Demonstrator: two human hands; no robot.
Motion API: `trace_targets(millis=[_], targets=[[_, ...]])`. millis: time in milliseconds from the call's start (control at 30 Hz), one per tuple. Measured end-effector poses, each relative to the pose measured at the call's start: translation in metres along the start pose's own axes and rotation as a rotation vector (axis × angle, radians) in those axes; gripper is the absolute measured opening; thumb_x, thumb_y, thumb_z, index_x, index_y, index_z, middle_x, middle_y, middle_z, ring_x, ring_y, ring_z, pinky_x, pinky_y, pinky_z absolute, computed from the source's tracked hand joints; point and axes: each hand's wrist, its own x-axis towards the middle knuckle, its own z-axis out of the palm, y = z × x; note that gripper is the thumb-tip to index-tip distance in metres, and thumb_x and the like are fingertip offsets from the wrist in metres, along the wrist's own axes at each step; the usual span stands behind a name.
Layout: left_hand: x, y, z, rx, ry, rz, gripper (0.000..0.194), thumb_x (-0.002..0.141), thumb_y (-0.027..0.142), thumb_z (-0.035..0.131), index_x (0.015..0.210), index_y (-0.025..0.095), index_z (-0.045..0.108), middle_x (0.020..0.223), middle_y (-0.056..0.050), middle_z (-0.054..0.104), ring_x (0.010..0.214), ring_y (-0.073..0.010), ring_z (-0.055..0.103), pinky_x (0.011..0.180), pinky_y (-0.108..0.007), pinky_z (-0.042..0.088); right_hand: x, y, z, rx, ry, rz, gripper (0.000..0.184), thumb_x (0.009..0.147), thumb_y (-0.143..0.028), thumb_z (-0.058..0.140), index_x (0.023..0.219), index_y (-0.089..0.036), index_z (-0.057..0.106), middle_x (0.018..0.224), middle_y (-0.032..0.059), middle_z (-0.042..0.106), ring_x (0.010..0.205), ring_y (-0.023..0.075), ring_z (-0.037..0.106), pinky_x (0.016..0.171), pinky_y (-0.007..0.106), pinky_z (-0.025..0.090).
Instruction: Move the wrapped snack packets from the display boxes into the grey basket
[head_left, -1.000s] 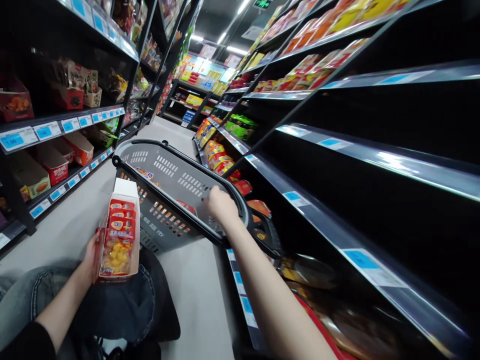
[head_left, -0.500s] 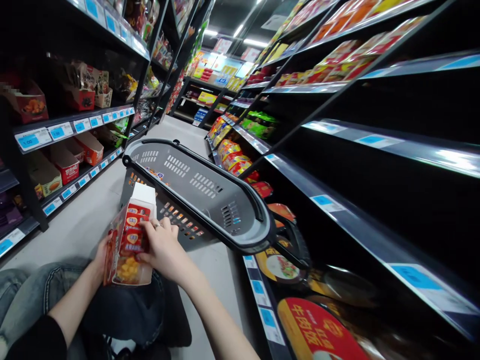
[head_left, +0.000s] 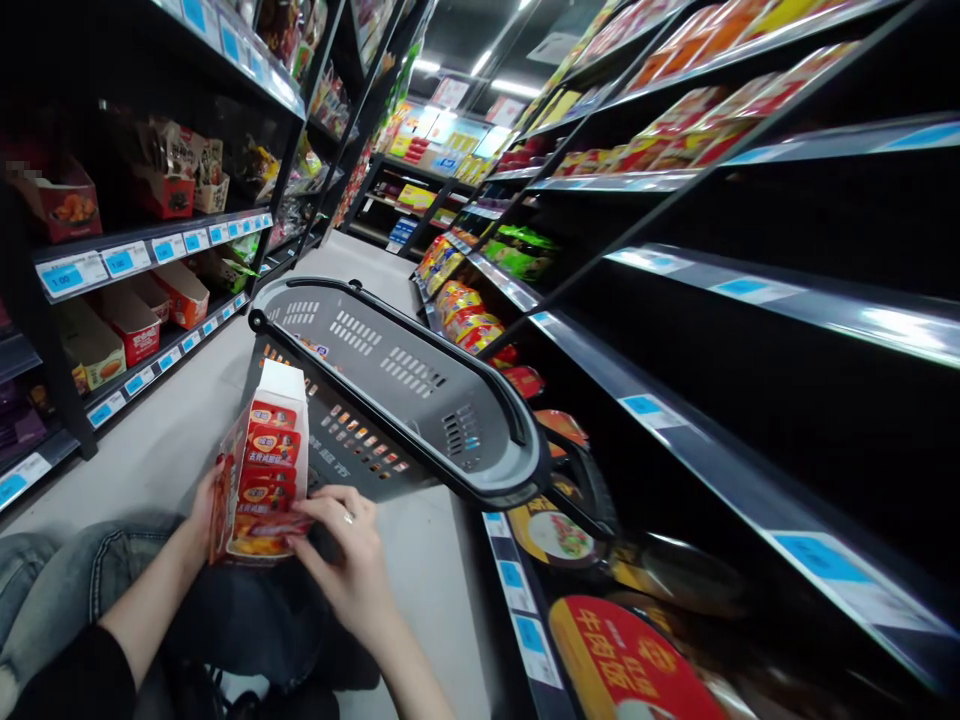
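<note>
An open-topped display box (head_left: pixel 283 380) with a white raised flap stands tilted over my knees. Several small red snack packets (head_left: pixel 268 445) are stacked inside it. My left hand (head_left: pixel 202 508) is wrapped around the box's left side, its fingers partly hidden behind it. At the lower right of the box, my right hand (head_left: pixel 351 550) pinches the edge of a red packet (head_left: pixel 276 524) between thumb and fingers. This packet lies across the front, by the yellow food picture. Just beyond the box is a grey shopping basket (head_left: pixel 352 375) holding a few colourful packs at its far-left end.
Shelves with snack boxes (head_left: pixel 135 325) and price tags line the left side. On the right, a lower shelf bears a red-lidded meal tub (head_left: pixel 630 650) and bagged noodles (head_left: pixel 469 315). The basket's black handle (head_left: pixel 581 500) juts toward that shelf. Pale floor (head_left: pixel 420 560) lies between.
My right hand has moved down and slightly right, from the upper packets to the box's lower front. A red packet now lies across the yellow picture. The box has shifted slightly left.
</note>
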Motion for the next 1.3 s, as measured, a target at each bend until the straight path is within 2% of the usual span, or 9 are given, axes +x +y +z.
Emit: trace_targets(millis=[67,100,167,233,400,567,800,1100,1300], targets=[[-0.001,0.000,0.001,0.002,0.025,0.007,0.052,0.085,0.038,0.047,0.129,0.011,0.053,0.101,-0.014,0.074,0.099,-0.0315,0.068,0.091,-0.048,0.049,-0.004,0.007,0.005,0.145,-0.019,0.139,0.038,0.075,-0.026,0.069,0.112,-0.025,0.059,0.103,0.0065,0.065,0.095,0.0240,0.057,0.081,0.038,0.042],[-0.002,0.000,0.001,0.003,0.037,0.010,0.051,0.085,0.037,0.047,0.129,0.011,0.053,0.101,-0.013,0.075,0.098,-0.0312,0.068,0.091,-0.048,0.049,-0.005,0.011,0.008,0.192,-0.023,0.194,0.037,0.073,-0.027,0.071,0.108,-0.024,0.061,0.103,0.0070,0.064,0.095,0.0240,0.057,0.080,0.038,0.043],[-0.003,0.000,0.004,0.002,0.060,0.013,0.050,0.086,0.035,0.046,0.129,0.010,0.052,0.100,-0.013,0.075,0.096,-0.0307,0.068,0.090,-0.047,0.050,-0.005,0.016,0.010,0.277,-0.007,0.250,0.018,0.071,-0.031,0.072,0.086,-0.022,0.065,0.096,0.0064,0.063,0.090,0.0237,0.057,0.080,0.037,0.043],[-0.004,0.001,0.009,0.003,0.087,0.012,0.051,0.087,0.035,0.044,0.130,0.009,0.050,0.099,-0.014,0.075,0.095,-0.0308,0.069,0.089,-0.047,0.050,-0.003,0.015,0.010,0.393,0.059,0.292,0.018,0.074,-0.036,0.069,0.069,-0.021,0.060,0.083,0.0045,0.061,0.081,0.0213,0.056,0.075,0.035,0.043],[-0.008,0.002,0.018,0.013,0.125,0.026,0.054,0.087,0.041,0.042,0.132,0.011,0.049,0.103,-0.013,0.074,0.095,-0.0308,0.069,0.088,-0.048,0.050,0.011,-0.014,0.000,0.626,0.299,0.364,0.020,0.088,-0.043,0.051,0.084,-0.023,0.050,0.072,-0.0017,0.051,0.066,0.0149,0.050,0.061,0.027,0.044],[-0.010,0.003,0.018,0.034,0.136,0.003,0.054,0.086,0.041,0.043,0.131,0.011,0.050,0.101,-0.013,0.074,0.095,-0.0312,0.069,0.087,-0.047,0.051,0.021,-0.044,-0.014,0.592,0.487,0.390,0.022,0.088,-0.044,0.053,0.082,-0.024,0.046,0.068,-0.0037,0.044,0.061,0.0128,0.043,0.055,0.024,0.040],[-0.008,0.003,0.013,0.044,0.124,-0.010,0.054,0.084,0.041,0.047,0.127,0.009,0.052,0.093,-0.014,0.075,0.088,-0.0320,0.070,0.082,-0.047,0.054,0.010,-0.049,-0.015,0.574,0.401,0.548,0.026,0.086,-0.046,0.055,0.082,-0.022,0.047,0.065,-0.0053,0.040,0.056,0.0109,0.039,0.050,0.022,0.035],[-0.008,0.002,0.016,0.050,0.151,0.022,0.051,0.087,0.040,0.043,0.125,0.008,0.054,0.089,-0.013,0.076,0.086,-0.0310,0.071,0.081,-0.045,0.054,0.001,-0.050,-0.009,0.713,0.342,0.591,0.030,0.083,-0.050,0.058,0.082,-0.022,0.046,0.063,-0.0052,0.045,0.058,0.0115,0.045,0.053,0.021,0.040],[-0.007,0.002,0.017,0.053,0.176,0.031,0.048,0.089,0.038,0.039,0.124,0.008,0.055,0.089,-0.013,0.076,0.088,-0.0296,0.071,0.083,-0.044,0.054,-0.017,-0.052,-0.002,0.769,0.375,0.597,0.030,0.083,-0.049,0.059,0.079,-0.022,0.047,0.067,-0.0053,0.041,0.060,0.0101,0.043,0.054,0.020,0.041]])
